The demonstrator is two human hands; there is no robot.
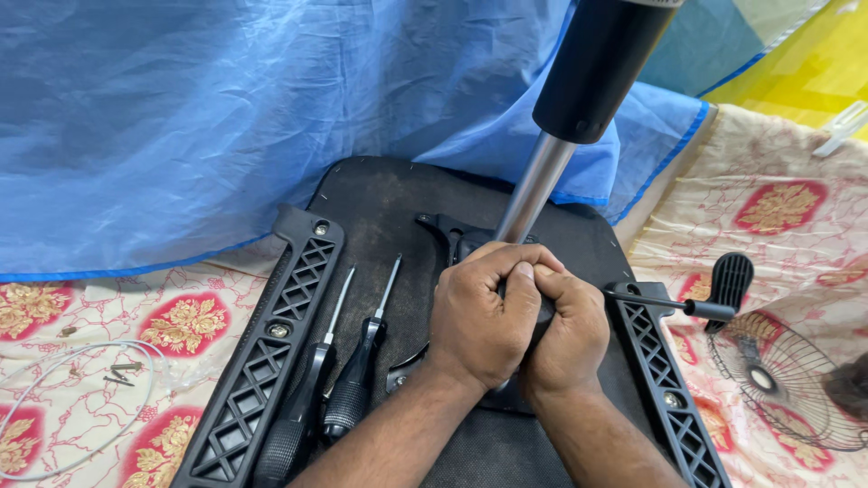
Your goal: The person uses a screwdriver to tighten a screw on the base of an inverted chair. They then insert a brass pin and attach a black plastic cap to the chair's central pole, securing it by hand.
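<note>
Both hands clench together at the base of the gas-lift column (542, 176), which rises tilted from the black seat underside (380, 203). The left hand (479, 316) overlaps the right hand (565, 339), each grip closed around the black mechanism plate (452, 237). Two screwdrivers (339, 380) lie just left.

Both hands, left hand (479, 321) and right hand (565, 334), clasp the base of a metal post (535, 185) on a black chair seat (380, 203); two screwdrivers (339, 361) lie just left.
</note>
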